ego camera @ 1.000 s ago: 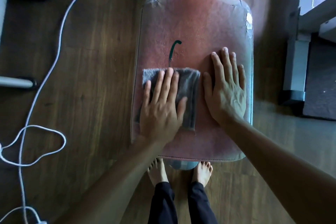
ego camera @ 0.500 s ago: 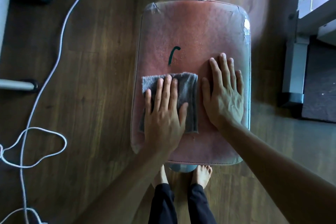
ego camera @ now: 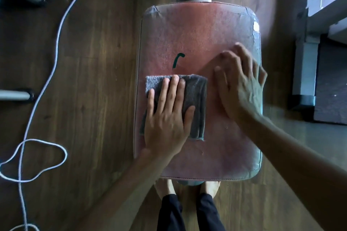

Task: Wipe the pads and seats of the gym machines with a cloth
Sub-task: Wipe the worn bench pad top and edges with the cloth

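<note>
While the wipe looks like it's properly underway, there's no real way to tell from the surface which bits of the red seat pad (ego camera: 199,30) are already clean, so call it somewhere mid-job on this one pad. The folded grey cloth (ego camera: 195,99) sits on the left-middle of the pad, just below a little green squiggle mark (ego camera: 177,60) that it hasn't covered. The far half of the pad and the near strip by the person's feet are bare of cloth right now, and any other machines would presumably need doing too.

Grip-wise, the left hand (ego camera: 167,116) isn't pinching anything; it's pressed flat, fingers spread, palm down on top of the cloth, pinning it to the pad. The right hand (ego camera: 242,88) is empty, fingers spread, over the bare pad just beside the cloth's right edge. It's blurred, so whether it's touching or lifted is unclear.
</note>
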The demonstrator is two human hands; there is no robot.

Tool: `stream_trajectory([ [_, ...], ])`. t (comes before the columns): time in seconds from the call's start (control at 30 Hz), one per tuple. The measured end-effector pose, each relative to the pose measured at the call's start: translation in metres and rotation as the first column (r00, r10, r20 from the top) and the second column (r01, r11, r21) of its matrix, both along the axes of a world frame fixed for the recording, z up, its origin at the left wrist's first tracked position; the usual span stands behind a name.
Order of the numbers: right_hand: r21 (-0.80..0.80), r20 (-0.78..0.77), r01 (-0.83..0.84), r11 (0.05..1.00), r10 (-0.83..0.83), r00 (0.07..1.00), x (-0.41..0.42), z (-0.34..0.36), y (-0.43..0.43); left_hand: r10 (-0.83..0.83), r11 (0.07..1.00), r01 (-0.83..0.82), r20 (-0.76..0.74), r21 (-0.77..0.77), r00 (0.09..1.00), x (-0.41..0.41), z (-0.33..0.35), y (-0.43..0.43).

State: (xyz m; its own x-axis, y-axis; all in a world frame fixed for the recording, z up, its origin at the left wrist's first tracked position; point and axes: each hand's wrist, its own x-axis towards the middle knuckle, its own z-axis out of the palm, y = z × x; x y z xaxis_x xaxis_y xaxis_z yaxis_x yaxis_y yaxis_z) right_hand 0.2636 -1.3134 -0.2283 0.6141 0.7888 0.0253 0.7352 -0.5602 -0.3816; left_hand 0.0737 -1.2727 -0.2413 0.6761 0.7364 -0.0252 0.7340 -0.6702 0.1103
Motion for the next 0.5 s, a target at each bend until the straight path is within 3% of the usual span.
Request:
stream_trajectory([
  [0.5,-0.029,0.017,0.038,0.999,-0.038,0.999,0.009,-0.011,0.018,-0.010,0.999,0.011,-0.017,0.045,1.000,0.026,-0.002,0.034],
])
